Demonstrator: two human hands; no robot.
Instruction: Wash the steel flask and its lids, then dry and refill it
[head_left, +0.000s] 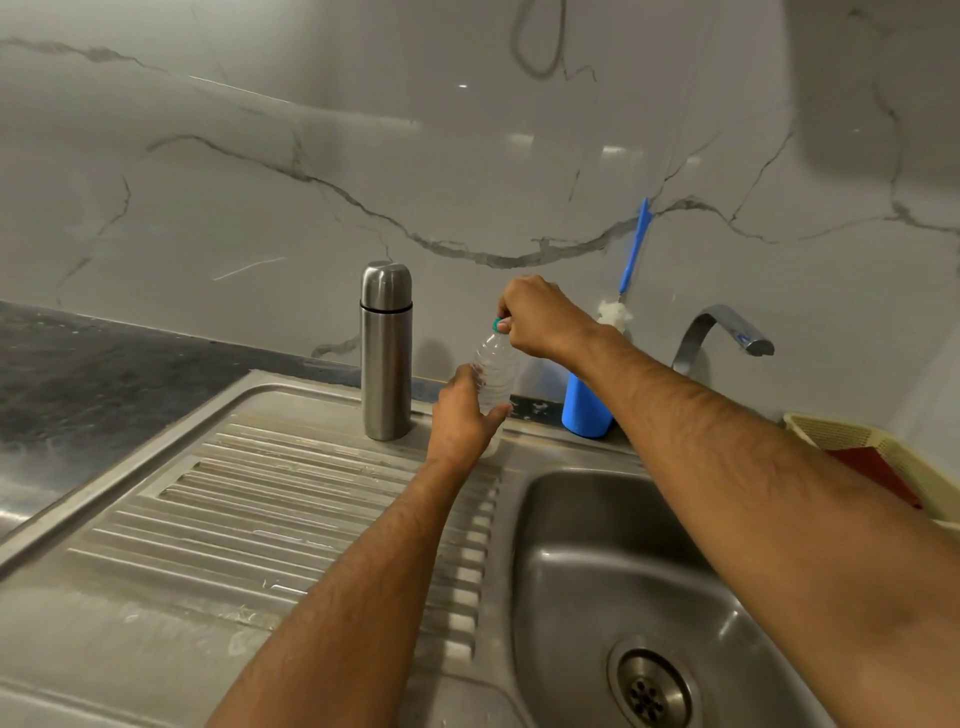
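Head view: steel flask (386, 351) upright, lid on, at back of ribbed drainboard (270, 499). Left hand (464, 415) wraps clear plastic bottle (494, 371) just right of flask. Right hand (540, 319) fingers pinch green cap (500, 325). Sink (623, 571) right.

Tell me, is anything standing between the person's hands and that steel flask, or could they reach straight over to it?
Nothing visible stands between them. The steel flask stands upright and capped on the drainboard, just beside the left hand. But both hands are busy: the left hand grips a clear plastic bottle, and the right hand pinches its green cap.
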